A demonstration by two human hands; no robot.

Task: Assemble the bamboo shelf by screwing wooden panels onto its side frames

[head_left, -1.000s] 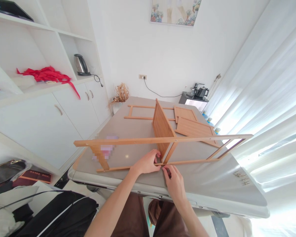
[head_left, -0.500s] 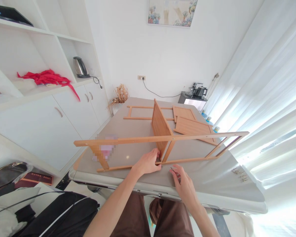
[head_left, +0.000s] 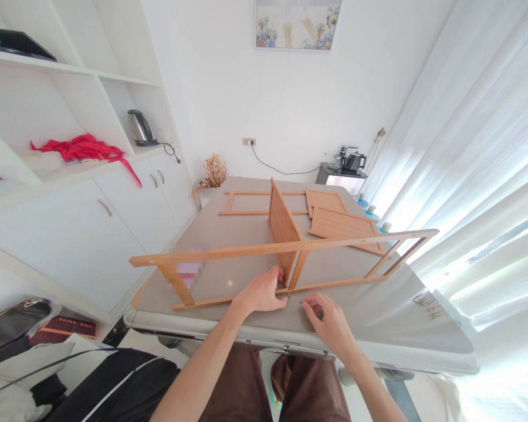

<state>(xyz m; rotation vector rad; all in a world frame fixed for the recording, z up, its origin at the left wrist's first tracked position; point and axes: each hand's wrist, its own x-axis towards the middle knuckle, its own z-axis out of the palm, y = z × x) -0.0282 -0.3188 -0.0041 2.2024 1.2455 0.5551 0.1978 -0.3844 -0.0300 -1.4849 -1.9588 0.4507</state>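
A wooden side frame (head_left: 246, 251) stands on its long edge at the near side of the table. A wooden shelf panel (head_left: 286, 220) stands upright, meeting the frame's crossbar. My left hand (head_left: 264, 291) is closed around the lower joint of panel and frame, its fingers partly hidden behind the wood. A small metal screw (head_left: 289, 296) seems to stick out of the lower rail beside my left thumb. To the right, apart from the frame, my right hand (head_left: 328, 319) pinches a small dark tool (head_left: 319, 312) with a thin tip; its exact kind is unclear.
Several screws (head_left: 427, 303) lie at the table's right side. Two loose wooden panels (head_left: 345, 225) and another wooden frame (head_left: 246, 213) lie farther back on the grey table (head_left: 378, 319). White cabinets (head_left: 70, 228) line the left, and a white curtain (head_left: 466, 176) hangs on the right.
The tool in my right hand has turned, its tip now pointing left toward the joint. My left hand keeps its hold. The whole view has shifted slightly.
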